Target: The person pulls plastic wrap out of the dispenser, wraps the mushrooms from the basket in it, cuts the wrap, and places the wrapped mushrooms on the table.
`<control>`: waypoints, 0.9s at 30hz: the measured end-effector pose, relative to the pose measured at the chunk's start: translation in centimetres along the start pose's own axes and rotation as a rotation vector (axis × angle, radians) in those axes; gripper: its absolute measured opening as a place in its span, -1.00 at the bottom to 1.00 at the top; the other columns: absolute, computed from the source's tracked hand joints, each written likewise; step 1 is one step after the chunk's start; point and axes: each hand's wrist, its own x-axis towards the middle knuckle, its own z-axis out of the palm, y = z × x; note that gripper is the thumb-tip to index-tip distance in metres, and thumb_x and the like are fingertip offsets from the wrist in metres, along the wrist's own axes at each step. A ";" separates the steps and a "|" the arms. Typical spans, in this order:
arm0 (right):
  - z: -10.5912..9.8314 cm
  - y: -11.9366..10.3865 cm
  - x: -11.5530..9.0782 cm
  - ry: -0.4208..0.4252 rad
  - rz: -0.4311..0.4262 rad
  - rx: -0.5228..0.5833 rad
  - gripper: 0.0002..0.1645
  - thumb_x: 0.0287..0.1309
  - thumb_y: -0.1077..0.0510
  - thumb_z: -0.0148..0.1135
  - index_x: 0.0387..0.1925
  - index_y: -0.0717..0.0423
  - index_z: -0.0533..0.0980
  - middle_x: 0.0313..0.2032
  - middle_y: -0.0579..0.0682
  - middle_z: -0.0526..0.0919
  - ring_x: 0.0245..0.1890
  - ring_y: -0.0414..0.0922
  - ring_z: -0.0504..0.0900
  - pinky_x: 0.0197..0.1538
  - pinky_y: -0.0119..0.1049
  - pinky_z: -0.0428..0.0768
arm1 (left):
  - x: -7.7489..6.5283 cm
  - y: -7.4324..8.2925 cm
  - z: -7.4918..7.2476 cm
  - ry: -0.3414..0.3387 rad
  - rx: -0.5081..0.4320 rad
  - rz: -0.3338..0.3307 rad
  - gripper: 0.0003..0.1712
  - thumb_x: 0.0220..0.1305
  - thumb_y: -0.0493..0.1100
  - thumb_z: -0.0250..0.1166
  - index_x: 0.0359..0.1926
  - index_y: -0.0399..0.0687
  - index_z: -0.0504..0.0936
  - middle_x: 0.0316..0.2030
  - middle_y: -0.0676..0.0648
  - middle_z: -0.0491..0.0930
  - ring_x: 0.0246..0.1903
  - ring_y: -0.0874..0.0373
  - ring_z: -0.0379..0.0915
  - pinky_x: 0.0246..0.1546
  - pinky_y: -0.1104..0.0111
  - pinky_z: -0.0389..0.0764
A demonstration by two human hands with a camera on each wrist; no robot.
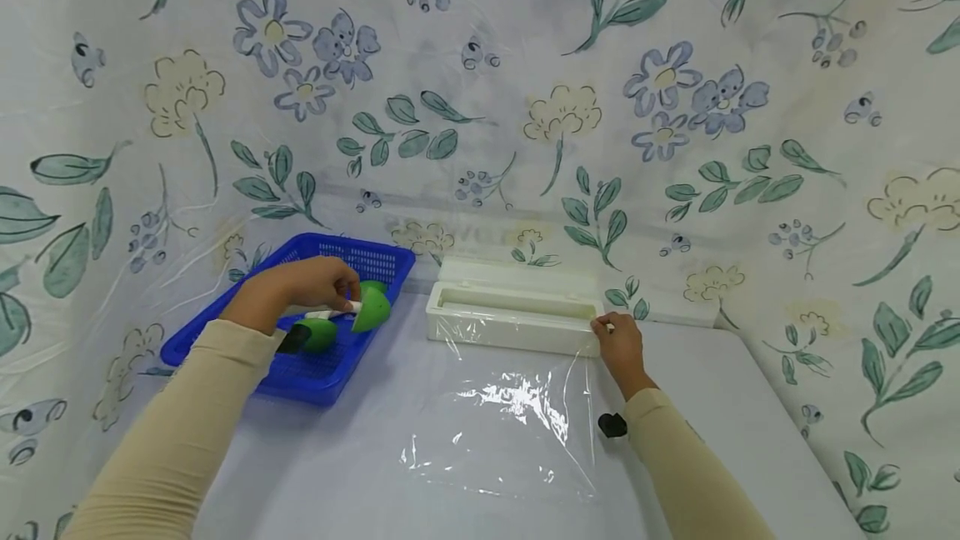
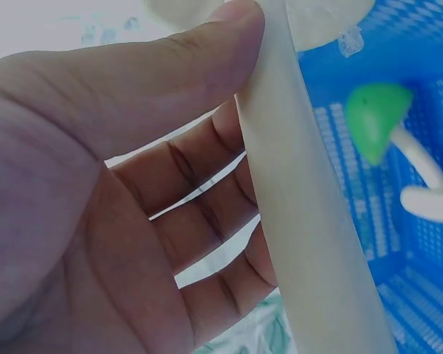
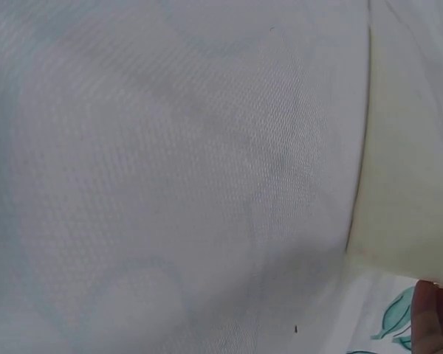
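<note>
Head view: we find the left hand (image 1: 311, 283) pinching the white cylindrical stem of a green-capped mushroom (image 1: 372, 312), at the right edge of the blue perforated plastic basket (image 1: 300, 383). The right hand (image 1: 624, 350) grips the right end of the long white box (image 1: 517, 335), near the table's (image 1: 697, 382) back edge.

Left wrist view: we see thumb and fingers round the stem.

Right wrist view: we note fingertips (image 3: 426, 313) at the box's end.

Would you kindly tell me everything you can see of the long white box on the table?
The long white rectangular box, apparently plastic, lies across the white table, right of the blue plastic basket. A pale panel, probably its lid, stands behind; an elongated recess opens on top. Clear glossy film drapes over its front onto the table. The right hand holds its right end.
</note>
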 end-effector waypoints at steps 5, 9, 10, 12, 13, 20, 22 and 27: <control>0.1 0.1 0.1 0.004 -0.007 -0.007 -0.75 0.34 0.15 0.19 -0.19 0.31 0.58 -0.10 0.25 0.49 -0.08 0.18 0.53 -0.09 -0.01 0.52 | 0.9 1.4 0.5 0.008 0.009 -0.012 -0.89 0.24 -0.23 0.34 -0.19 -0.07 0.69 -0.38 -0.01 0.54 -0.36 0.08 0.42 -0.35 0.25 0.49; 0.0 0.1 0.2 0.000 -0.004 -0.001 -0.75 0.35 0.15 0.18 -0.17 0.30 0.58 -0.08 0.24 0.49 -0.06 0.17 0.53 -0.09 -0.01 0.53 | 1.3 2.4 1.1 0.019 0.004 -0.019 -0.90 0.24 -0.22 0.35 -0.20 -0.03 0.69 -0.39 -0.01 0.55 -0.37 0.08 0.42 -0.37 0.25 0.50; 0.0 0.1 0.2 -0.001 -0.002 -0.002 -0.75 0.35 0.14 0.18 -0.17 0.29 0.58 -0.08 0.23 0.49 -0.06 0.17 0.53 -0.08 -0.01 0.53 | 1.4 2.6 1.2 0.022 0.001 -0.022 -0.90 0.24 -0.21 0.36 -0.21 -0.02 0.69 -0.39 -0.01 0.55 -0.37 0.08 0.43 -0.37 0.26 0.51; 0.0 0.0 0.2 -0.006 0.001 -0.001 -0.75 0.35 0.14 0.17 -0.17 0.29 0.58 -0.07 0.23 0.49 -0.05 0.17 0.53 -0.08 -0.01 0.53 | 1.5 3.1 1.6 0.026 -0.003 -0.023 -0.90 0.24 -0.21 0.36 -0.21 -0.01 0.70 -0.38 -0.01 0.56 -0.36 0.08 0.44 -0.35 0.26 0.52; 0.0 0.0 0.2 -0.008 0.001 -0.003 -0.75 0.35 0.14 0.18 -0.17 0.29 0.59 -0.07 0.24 0.49 -0.05 0.17 0.53 -0.08 -0.01 0.53 | 1.6 3.4 1.7 0.029 -0.003 -0.019 -0.90 0.24 -0.20 0.36 -0.20 -0.01 0.70 -0.38 0.00 0.56 -0.36 0.08 0.44 -0.34 0.26 0.53; 0.0 0.0 0.1 -0.016 0.014 -0.001 -0.73 0.35 0.13 0.17 -0.15 0.30 0.59 -0.04 0.24 0.49 -0.04 0.17 0.54 -0.09 -0.01 0.54 | 2.4 4.6 3.2 0.033 -0.016 0.040 -0.89 0.24 -0.24 0.35 -0.20 -0.03 0.70 -0.37 0.01 0.55 -0.33 0.08 0.45 -0.30 0.26 0.55; 0.0 0.1 0.1 -0.017 0.012 0.001 -0.73 0.35 0.13 0.17 -0.15 0.30 0.59 -0.04 0.24 0.49 -0.05 0.17 0.54 -0.10 -0.02 0.54 | 2.6 4.6 3.7 0.034 -0.021 0.055 -0.91 0.23 -0.24 0.36 -0.22 -0.02 0.69 -0.37 0.02 0.55 -0.34 0.09 0.45 -0.30 0.27 0.55; 0.0 0.2 0.2 -0.007 -0.013 -0.008 -0.73 0.35 0.13 0.17 -0.16 0.30 0.59 -0.05 0.25 0.49 -0.07 0.17 0.54 -0.12 -0.01 0.54 | 3.2 4.8 5.0 0.040 -0.016 0.081 -0.93 0.22 -0.22 0.37 -0.27 0.04 0.68 -0.41 0.04 0.55 -0.37 0.11 0.45 -0.34 0.29 0.54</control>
